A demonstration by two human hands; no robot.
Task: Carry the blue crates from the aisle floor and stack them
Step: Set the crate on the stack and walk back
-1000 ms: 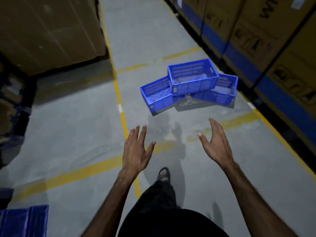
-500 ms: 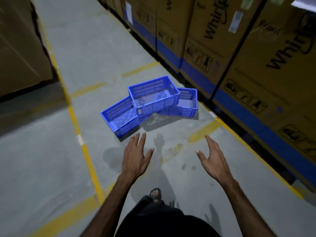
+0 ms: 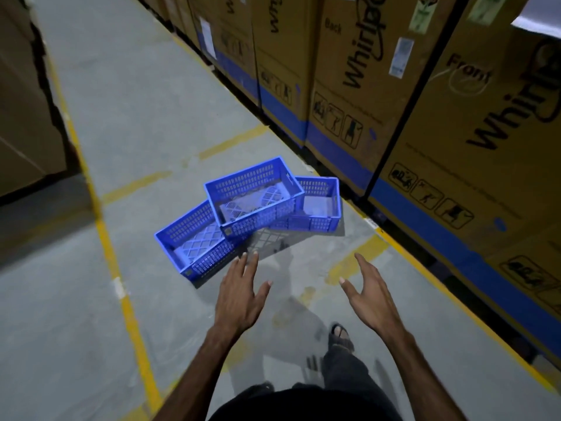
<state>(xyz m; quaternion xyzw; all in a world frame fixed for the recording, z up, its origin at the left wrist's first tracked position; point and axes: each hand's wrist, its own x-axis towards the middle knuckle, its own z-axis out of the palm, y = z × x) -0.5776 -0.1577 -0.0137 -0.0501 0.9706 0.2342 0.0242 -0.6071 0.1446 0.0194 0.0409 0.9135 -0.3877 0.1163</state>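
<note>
Three blue perforated crates lie in a loose heap on the grey aisle floor. The top crate rests tilted across a left crate and a right crate. All look empty. My left hand reaches forward with straight, spread fingers, its fingertips just short of the left crate's near edge. My right hand is stretched out beside it, palm turned inward, fingers relaxed. Neither hand holds anything.
Tall cardboard appliance boxes line the right side of the aisle. More cartons stand at the left. Yellow floor lines run along and across the concrete. My sandalled foot is on the floor below my right hand.
I have walked closer to the crates, which now look larger and nearer. Both hands stay open and stretched toward them. The view has swung toward the boxes on the right.
</note>
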